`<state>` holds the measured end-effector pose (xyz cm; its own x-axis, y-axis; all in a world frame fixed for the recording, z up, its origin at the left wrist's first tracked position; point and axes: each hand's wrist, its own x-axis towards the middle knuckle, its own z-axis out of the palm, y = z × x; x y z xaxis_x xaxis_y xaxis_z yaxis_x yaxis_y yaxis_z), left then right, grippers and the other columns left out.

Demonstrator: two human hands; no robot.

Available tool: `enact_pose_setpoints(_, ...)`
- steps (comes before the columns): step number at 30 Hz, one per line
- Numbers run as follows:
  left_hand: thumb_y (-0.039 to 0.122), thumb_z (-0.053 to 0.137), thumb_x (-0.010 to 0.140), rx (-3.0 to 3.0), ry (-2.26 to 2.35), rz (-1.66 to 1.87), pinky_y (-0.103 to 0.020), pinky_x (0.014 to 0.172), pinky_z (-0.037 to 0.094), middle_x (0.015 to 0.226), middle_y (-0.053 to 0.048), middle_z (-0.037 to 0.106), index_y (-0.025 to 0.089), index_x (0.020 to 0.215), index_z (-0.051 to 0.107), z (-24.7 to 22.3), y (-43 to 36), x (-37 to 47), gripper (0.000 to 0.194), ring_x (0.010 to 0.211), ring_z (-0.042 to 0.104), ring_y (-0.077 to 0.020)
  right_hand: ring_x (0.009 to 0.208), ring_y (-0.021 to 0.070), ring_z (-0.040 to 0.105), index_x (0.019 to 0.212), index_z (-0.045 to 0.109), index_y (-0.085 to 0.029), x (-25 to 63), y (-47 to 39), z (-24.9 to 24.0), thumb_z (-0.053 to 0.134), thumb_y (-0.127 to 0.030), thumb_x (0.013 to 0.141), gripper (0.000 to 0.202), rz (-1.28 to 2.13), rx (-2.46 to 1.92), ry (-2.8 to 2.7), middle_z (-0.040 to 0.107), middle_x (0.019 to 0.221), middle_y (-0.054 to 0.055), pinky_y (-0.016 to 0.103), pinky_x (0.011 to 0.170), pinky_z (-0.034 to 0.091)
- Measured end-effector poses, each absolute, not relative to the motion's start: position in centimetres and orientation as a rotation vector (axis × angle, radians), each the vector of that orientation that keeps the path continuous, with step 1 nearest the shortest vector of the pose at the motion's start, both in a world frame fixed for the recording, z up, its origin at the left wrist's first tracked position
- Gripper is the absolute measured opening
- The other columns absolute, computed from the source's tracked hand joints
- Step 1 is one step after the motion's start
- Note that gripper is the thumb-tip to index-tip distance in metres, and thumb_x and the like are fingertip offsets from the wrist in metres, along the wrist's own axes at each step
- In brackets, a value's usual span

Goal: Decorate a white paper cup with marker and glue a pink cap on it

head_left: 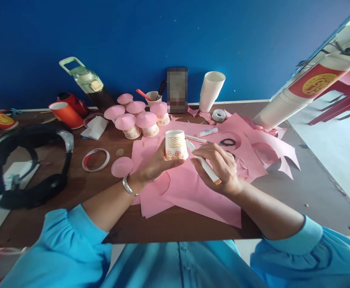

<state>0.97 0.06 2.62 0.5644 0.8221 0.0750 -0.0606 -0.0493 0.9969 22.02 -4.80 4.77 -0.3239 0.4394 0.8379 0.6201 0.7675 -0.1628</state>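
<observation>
My left hand [157,164] is closed around a small white paper cup [175,145], turned upside down with its narrow end up. Red flowers run along its lower edge, and a yellow outlined patch with wavy lines sits above them. In my right hand [219,168] is a white marker pen [206,166] with an orange end; its tip is close beside the cup's right side, and whether it touches I cannot tell. Beneath both hands lie pink paper sheets [189,196]. A pink paper disc [122,167] rests near my left wrist.
Several decorated cups with pink cone tops [147,120] stand behind. Scissors [227,142], a tape roll [219,115], a phone [177,90] and a cup stack [212,91] are further back. At left are a white ring [95,160], a bottle [87,82] and a black headset [32,196].
</observation>
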Motion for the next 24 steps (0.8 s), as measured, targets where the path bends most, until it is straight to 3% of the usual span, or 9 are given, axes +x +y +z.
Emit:
enact_pose_setpoints(6, 0.049, 0.088, 0.083, 1.447, 0.785, 0.838, -0.04, 0.091, 0.058, 0.129, -0.01, 0.064, 0.024, 0.136, 0.052, 1.2, 0.1, 0.9, 0.07, 0.117, 0.063, -0.0283, 0.073, 0.0162, 0.07, 0.117, 0.059, -0.019, 21.8, -4.9, 4.1, 0.064, -0.011, 0.1, 0.019, -0.322, -0.743, -2.027, 0.072, 0.088, 0.004, 0.029, 0.064, 0.06)
enact_pose_setpoints(11, 0.049, 0.087, 0.084, 1.506, 0.779, 0.824, -0.04, 0.093, 0.058, 0.137, -0.013, 0.063, 0.023, 0.14, 0.053, 1.3, 0.1, 1.0, 0.071, 0.124, 0.061, -0.031, 0.075, 0.0175, 0.072, 0.119, 0.059, -0.02, 21.9, -4.9, 4.1, 0.064, -0.011, 0.099, 0.022, -0.308, -0.784, -2.014, 0.073, 0.091, 0.005, 0.031, 0.065, 0.062)
enact_pose_setpoints(17, 0.048, 0.09, 0.08, 1.518, 0.815, 0.873, -0.038, 0.083, 0.06, 0.118, -0.009, 0.068, 0.023, 0.131, 0.053, 1.1, 0.0, 1.2, 0.068, 0.105, 0.066, -0.0253, 0.074, 0.0169, 0.071, 0.119, 0.059, -0.02, 21.9, -5.0, 4.1, 0.064, -0.011, 0.1, 0.022, -0.348, -0.758, -2.051, 0.073, 0.09, 0.004, 0.031, 0.065, 0.061)
enact_pose_setpoints(24, 0.047, 0.088, 0.082, 1.564, 0.811, 0.855, -0.044, 0.094, 0.061, 0.131, -0.013, 0.068, 0.023, 0.139, 0.053, 1.8, -0.1, 1.2, 0.072, 0.122, 0.064, -0.0313, 0.075, 0.0174, 0.07, 0.12, 0.059, -0.018, 22.2, -4.8, 4.3, 0.063, -0.012, 0.101, 0.021, -0.362, -0.779, -2.057, 0.073, 0.09, 0.005, 0.031, 0.066, 0.061)
